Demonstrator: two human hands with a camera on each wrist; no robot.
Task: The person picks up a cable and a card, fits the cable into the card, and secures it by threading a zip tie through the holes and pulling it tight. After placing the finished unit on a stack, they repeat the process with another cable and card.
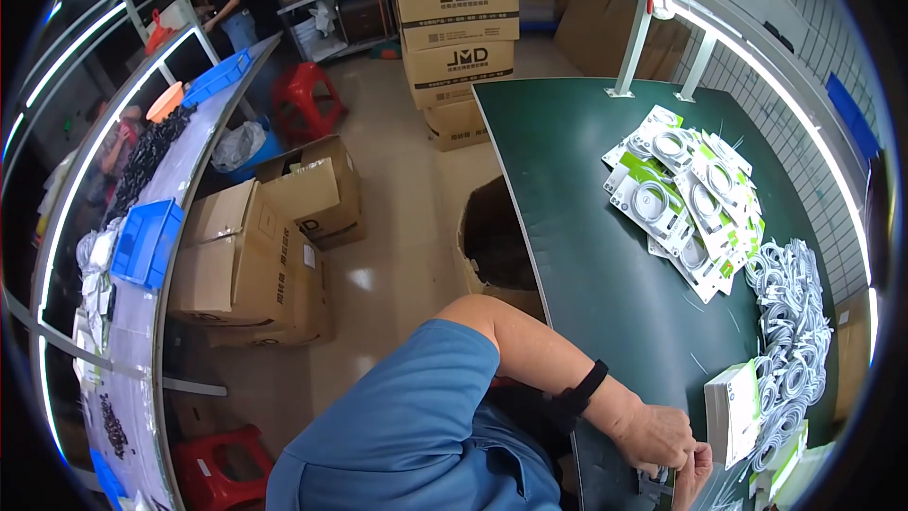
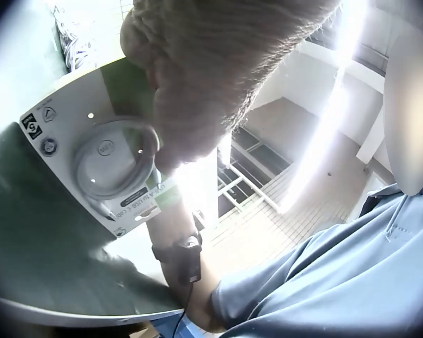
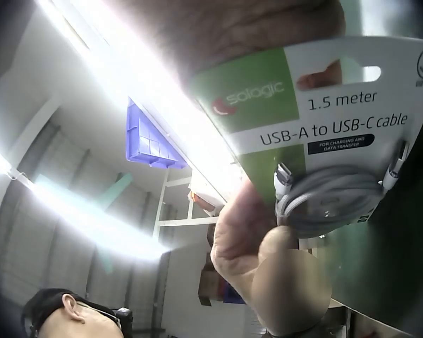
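A USB cable pack [image 3: 338,134], a white and green card with a coiled grey USB-A to USB-C cable, is held between both hands. My left hand [image 1: 654,435], below a black wristband, pinches the card's edge beside the coil; its thumb shows near the plugs in the right wrist view. My right hand [image 1: 695,475] holds the hang-hole end, a fingertip showing at the hole in the right wrist view; most of its fingers are hidden behind the card. Just beyond the hands stands a stack of cards [image 1: 730,414].
On the green table [image 1: 605,255] lie a heap of cable packs [image 1: 686,194] and a long pile of loose coiled cables [image 1: 790,322]. An open carton [image 1: 482,237] stands against the table's left edge. Boxes [image 1: 251,255] and red stools [image 1: 310,99] occupy the floor.
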